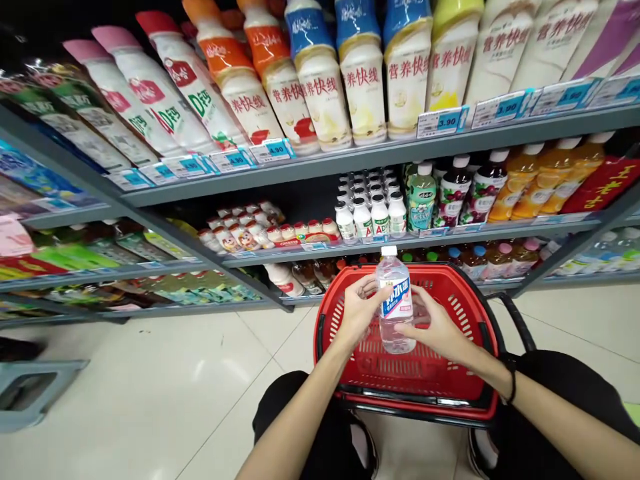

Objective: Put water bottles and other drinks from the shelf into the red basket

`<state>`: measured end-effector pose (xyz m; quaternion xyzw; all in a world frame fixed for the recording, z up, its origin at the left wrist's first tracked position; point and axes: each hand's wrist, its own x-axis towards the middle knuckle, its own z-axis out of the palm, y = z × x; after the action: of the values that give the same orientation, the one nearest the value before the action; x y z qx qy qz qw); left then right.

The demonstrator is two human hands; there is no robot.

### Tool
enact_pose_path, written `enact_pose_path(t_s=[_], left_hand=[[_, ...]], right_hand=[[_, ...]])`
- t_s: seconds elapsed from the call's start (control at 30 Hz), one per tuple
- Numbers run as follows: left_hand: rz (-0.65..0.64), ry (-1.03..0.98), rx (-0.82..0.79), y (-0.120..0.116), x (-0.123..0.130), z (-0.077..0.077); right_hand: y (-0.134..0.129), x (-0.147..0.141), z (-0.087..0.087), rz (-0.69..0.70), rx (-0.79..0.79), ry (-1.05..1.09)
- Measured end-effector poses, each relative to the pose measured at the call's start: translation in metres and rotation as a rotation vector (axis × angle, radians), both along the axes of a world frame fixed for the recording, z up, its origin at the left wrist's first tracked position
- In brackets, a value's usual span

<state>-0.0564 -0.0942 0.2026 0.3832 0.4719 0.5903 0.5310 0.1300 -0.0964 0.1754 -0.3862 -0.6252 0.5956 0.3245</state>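
A clear plastic water bottle (397,327) with a white cap and a blue-and-white label is upright between my hands, above a red shopping basket (327,320). My left hand (361,305) wraps the bottle's left side, its thumb lying across the label. On the other side, my right hand (435,323) curves round the bottle, with the thumb near its lower part and the fingers partly behind it. Through the slotted basket floor below, nothing else stands out.
Shelves ahead hold milk drink bottles (367,93), small white bottles (379,215) and orange juice bottles (515,180). The basket's black handle (515,320) sticks out at right. A grey stool (35,393) stands on the tiled floor at left. My knees flank the basket.
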Motion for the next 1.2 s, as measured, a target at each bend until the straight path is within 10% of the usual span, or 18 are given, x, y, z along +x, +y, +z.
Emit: enact_pose_path(t_s=[0.33, 0.87, 1.2], left_hand=[[0.063, -0.039, 0.074, -0.005, -0.008, 0.001], [0.15, -0.022, 0.054, -0.004, -0.003, -0.003], [0.111, -0.148, -0.007, -0.008, 0.0, 0.002]], right_hand=[[-0.014, -0.023, -0.009, 0.092, -0.144, 0.194], [-0.016, -0.023, -0.018, -0.082, 0.098, -0.011], [-0.006, -0.019, -0.031, -0.043, -0.12, 0.24]])
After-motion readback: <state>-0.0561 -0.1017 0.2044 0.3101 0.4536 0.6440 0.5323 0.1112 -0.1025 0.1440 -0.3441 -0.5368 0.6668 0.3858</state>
